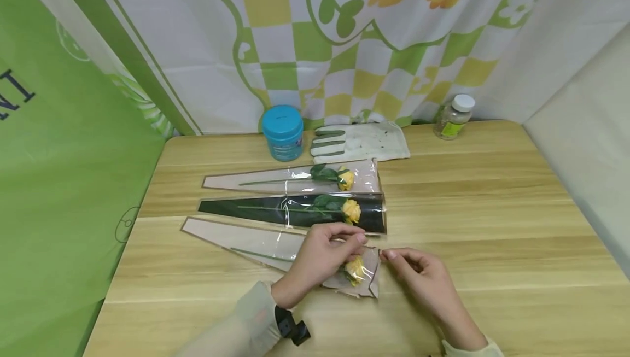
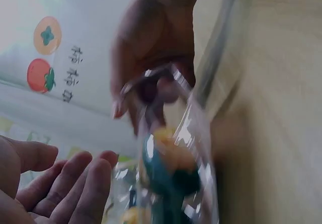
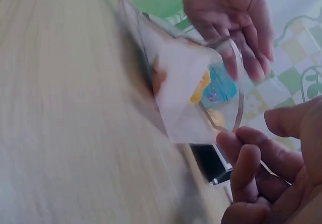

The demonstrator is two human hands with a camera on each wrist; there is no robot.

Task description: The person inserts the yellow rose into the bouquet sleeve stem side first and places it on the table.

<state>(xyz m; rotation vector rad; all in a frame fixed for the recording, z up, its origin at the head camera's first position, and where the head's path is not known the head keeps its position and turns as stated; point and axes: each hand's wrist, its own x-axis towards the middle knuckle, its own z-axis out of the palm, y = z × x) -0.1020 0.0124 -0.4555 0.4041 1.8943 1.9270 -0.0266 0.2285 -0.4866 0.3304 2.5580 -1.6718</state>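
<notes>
A yellow rose (image 1: 355,270) with a green stem lies in the nearest clear-fronted flower sleeve (image 1: 221,236), which has a pale backing and a brown edge. The sleeve's wide mouth gapes in the right wrist view. My left hand (image 1: 322,256) hovers over the sleeve near the bloom, fingers loosely bent and thumb apart from them. At the mouth's corner, my right hand (image 1: 423,278) touches the rim (image 3: 239,118) with a fingertip; its thumb stands off from the film in the right wrist view. Blur in the left wrist view partly hides this contact.
Behind lie a black sleeve (image 1: 268,215) and another pale sleeve (image 1: 226,181), each with a yellow rose. A blue lidded tub (image 1: 283,133), a work glove (image 1: 369,141) and a white-capped jar (image 1: 454,117) line the back edge. Curtains hang behind the wooden table (image 1: 492,209).
</notes>
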